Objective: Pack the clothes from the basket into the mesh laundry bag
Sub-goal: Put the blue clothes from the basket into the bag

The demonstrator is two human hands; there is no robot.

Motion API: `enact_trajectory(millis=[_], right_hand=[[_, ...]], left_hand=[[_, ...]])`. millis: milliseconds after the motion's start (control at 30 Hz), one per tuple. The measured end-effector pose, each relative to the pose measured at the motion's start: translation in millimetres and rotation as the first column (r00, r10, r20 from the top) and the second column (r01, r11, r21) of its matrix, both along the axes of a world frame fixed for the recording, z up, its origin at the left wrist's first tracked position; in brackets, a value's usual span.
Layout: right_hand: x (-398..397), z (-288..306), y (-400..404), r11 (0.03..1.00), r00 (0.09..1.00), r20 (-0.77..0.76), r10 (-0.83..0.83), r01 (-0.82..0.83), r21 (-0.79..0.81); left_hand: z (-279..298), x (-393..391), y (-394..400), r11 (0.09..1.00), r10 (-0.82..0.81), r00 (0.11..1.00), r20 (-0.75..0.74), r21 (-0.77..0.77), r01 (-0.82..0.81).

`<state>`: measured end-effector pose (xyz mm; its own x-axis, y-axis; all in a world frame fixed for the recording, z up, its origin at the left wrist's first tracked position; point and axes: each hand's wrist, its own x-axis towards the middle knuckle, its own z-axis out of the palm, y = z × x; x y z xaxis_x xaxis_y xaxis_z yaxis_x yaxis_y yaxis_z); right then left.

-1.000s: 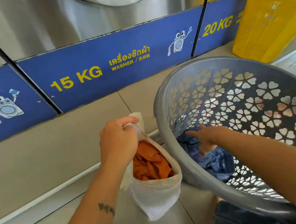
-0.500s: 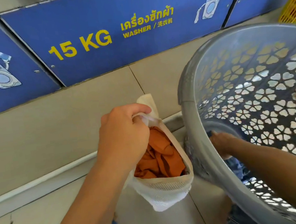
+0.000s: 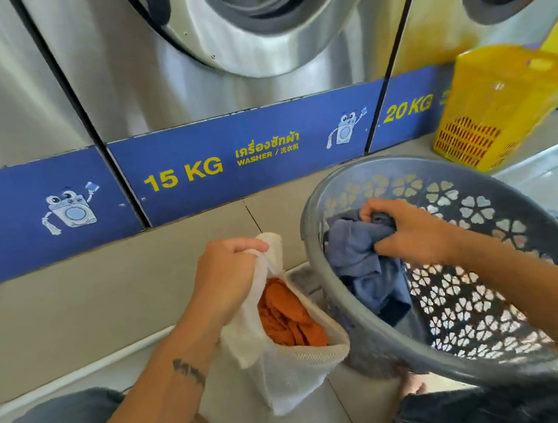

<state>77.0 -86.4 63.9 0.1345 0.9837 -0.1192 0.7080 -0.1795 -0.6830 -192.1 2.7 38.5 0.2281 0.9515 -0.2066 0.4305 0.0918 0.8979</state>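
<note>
The left hand [image 3: 224, 279] grips the rim of the white mesh bag [image 3: 287, 365], holding its mouth open above the floor [image 3: 360, 406]; an orange garment [image 3: 288, 317] lies inside. Just beside it, the grey basket [image 3: 469, 298] tilts toward the person. The right hand [image 3: 407, 229] is closed around a bunched blue garment [image 3: 358, 258], which is raised inside the basket near its rim. A yellow basket [image 3: 493, 106] stands by the washers [image 3: 237, 60].
</note>
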Motion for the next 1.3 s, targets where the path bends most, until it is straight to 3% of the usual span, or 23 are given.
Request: enact_trajectory(millis=[200,267,400,467,533,667,733,767,833,933,1067,1100,1167,1233,1300], right_hand=[[-81,56,-35,0.934,0.943,-0.328,-0.055,0.165,0.317],[-112,49,-35,0.921,0.963,-0.25,-0.097,0.183,0.345],[-163,14,-27,0.925,0.989,0.106,-0.102,0.055,0.376],[-187,-7,-18,0.945,0.945,0.32,-0.074,-0.036,0.326],[-210,-30,-9,0.958,0.92,0.385,-0.067,-0.049,0.284],[-245,-79,3,0.97,0.984,0.151,-0.094,0.056,0.235],[-262,-105,5,0.976,0.999,0.052,0.015,-0.026,0.215],[-270,-120,7,0.976,0.993,0.077,0.088,-0.102,0.194],[-282,-147,11,0.974,0.954,0.221,0.201,-0.22,0.063],[-294,-165,25,0.937,0.862,0.399,0.313,-0.213,-0.275],[-289,-159,52,0.845,0.82,0.355,0.449,-0.26,-0.467],[-283,-154,57,0.835,0.845,0.266,0.464,-0.317,-0.449],[-268,-146,56,0.898,0.925,0.028,0.378,-0.359,-0.252],[-247,-142,45,0.991,0.987,-0.101,0.128,-0.124,0.049],[-219,-153,32,0.957,0.985,-0.057,-0.165,0.174,0.232]], left_hand=[[24,-16,-10,0.996,0.05,0.993,0.104,0.064,-0.056],[15,-21,-11,0.998,0.039,0.993,0.108,0.044,-0.044],[-18,-24,-6,0.983,0.118,0.991,0.056,-0.15,-0.109],[-25,-31,-1,0.979,0.165,0.984,0.063,-0.135,-0.156],[-22,-43,2,0.984,0.176,0.982,0.064,-0.045,-0.173],[-18,-65,3,0.985,0.149,0.988,-0.041,0.094,-0.144],[-19,-75,6,0.981,0.124,0.982,-0.142,0.166,-0.1],[-20,-80,7,0.981,0.106,0.979,-0.173,0.176,-0.075],[-22,-88,8,0.989,0.063,0.978,-0.197,0.144,-0.035],[-26,-96,8,0.991,0.013,0.974,-0.225,0.131,0.017],[-30,-104,13,0.985,0.01,0.959,-0.284,0.168,0.04],[-32,-105,15,0.987,0.033,0.96,-0.278,0.16,0.013],[-35,-104,20,0.987,0.077,0.962,-0.261,0.155,-0.037],[-38,-101,24,0.986,0.095,0.966,-0.242,0.158,-0.057],[-39,-97,27,0.987,0.081,0.969,-0.231,0.154,-0.045]])
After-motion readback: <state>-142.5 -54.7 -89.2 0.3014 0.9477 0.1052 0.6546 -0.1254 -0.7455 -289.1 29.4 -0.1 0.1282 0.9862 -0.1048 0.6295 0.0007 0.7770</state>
